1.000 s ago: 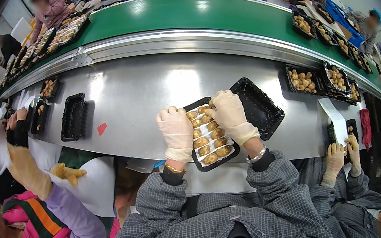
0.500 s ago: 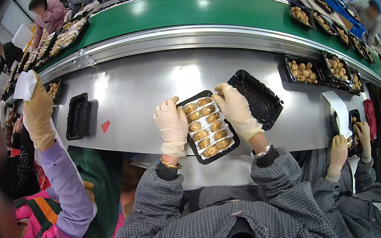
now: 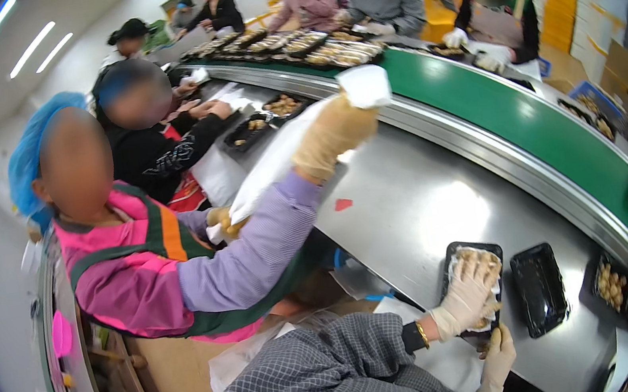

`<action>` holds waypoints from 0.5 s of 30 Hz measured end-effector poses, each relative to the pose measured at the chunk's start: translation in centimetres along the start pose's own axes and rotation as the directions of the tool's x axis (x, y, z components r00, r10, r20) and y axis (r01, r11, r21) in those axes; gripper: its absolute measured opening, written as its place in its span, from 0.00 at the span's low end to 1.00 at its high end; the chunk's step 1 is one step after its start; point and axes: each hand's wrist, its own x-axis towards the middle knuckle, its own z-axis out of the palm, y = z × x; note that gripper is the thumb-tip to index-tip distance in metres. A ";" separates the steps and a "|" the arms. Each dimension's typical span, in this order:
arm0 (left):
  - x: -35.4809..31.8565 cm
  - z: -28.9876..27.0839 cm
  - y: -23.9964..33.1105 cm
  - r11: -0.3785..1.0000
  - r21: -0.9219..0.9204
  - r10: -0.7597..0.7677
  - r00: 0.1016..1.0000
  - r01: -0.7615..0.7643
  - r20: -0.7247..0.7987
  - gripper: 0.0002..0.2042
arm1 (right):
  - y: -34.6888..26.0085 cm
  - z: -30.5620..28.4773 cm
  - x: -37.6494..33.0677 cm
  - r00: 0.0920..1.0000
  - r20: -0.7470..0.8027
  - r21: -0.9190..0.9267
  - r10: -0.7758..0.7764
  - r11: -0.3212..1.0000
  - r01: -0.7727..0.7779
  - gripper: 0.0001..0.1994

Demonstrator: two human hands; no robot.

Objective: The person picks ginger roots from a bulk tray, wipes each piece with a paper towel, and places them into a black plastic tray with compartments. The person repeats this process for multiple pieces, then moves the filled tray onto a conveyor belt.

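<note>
Surface: steel table beside green conveyor.
Filled tray: left of empty black tray.
Left hand: gloved, flat on filled tray, fingers spread.
Right hand: at tray's near edge; grip unclear.
Change: view swung left; neighbour's raised arm now central.

At about four o'clock the gloved left hand lies across a black tray of pastries on the steel table; the gloved right hand sits at five, an empty black tray just beside
</note>
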 end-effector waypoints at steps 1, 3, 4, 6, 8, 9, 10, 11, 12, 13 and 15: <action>-0.2 -1.2 0.9 0.997 -0.069 -0.027 0.994 0.035 0.103 0.40 | -0.1 0.3 0.0 1.000 -0.016 0.073 -0.023 0.997 0.024 0.13; -0.7 -1.1 0.0 0.996 -0.064 -0.058 0.993 0.065 0.106 0.40 | -0.5 1.2 0.7 0.999 0.020 0.126 0.042 0.991 -0.044 0.09; -0.8 -1.2 -0.2 0.996 -0.064 -0.057 0.994 0.063 0.088 0.40 | -1.1 1.2 1.1 0.995 0.052 0.161 0.082 0.983 -0.089 0.07; -0.8 -1.6 -0.6 0.993 -0.104 -0.039 0.994 0.050 0.107 0.40 | -2.0 1.1 1.6 0.980 0.104 0.238 0.167 0.953 -0.188 0.05; 1.5 -2.7 -1.9 0.977 -0.200 -0.066 0.997 0.072 0.038 0.37 | -2.7 -0.2 2.1 0.972 0.141 0.199 0.186 0.957 -0.211 0.05; 3.0 -3.6 -3.3 0.978 -0.186 -0.086 0.995 0.094 0.052 0.36 | -3.1 -0.9 2.0 0.966 0.156 0.187 0.204 0.955 -0.232 0.04; 3.9 -2.5 -5.8 0.889 -0.456 -0.187 0.935 0.032 -0.300 0.32 | -4.1 -0.8 1.7 0.970 0.118 0.234 0.215 0.943 -0.237 0.05; 4.5 -2.0 -8.5 0.854 -0.515 -0.245 0.932 0.077 -0.268 0.27 | -4.6 -1.4 1.2 0.981 0.152 0.300 0.118 0.941 -0.159 0.05; 5.0 -1.0 -12.0 0.930 -0.361 -0.121 0.868 -0.071 -0.482 0.24 | -6.2 -1.2 0.5 0.980 0.172 0.341 0.101 0.927 -0.155 0.06; 6.1 -1.9 -13.1 0.722 -0.676 -0.393 0.892 0.147 -0.226 0.22 | -7.4 -1.1 0.4 0.977 0.155 0.355 0.145 0.915 -0.192 0.07; 6.0 -0.6 -16.1 0.932 -0.330 -0.271 0.890 0.148 -0.366 0.22 | -8.6 -1.3 0.6 0.965 0.236 0.317 0.113 0.930 -0.187 0.08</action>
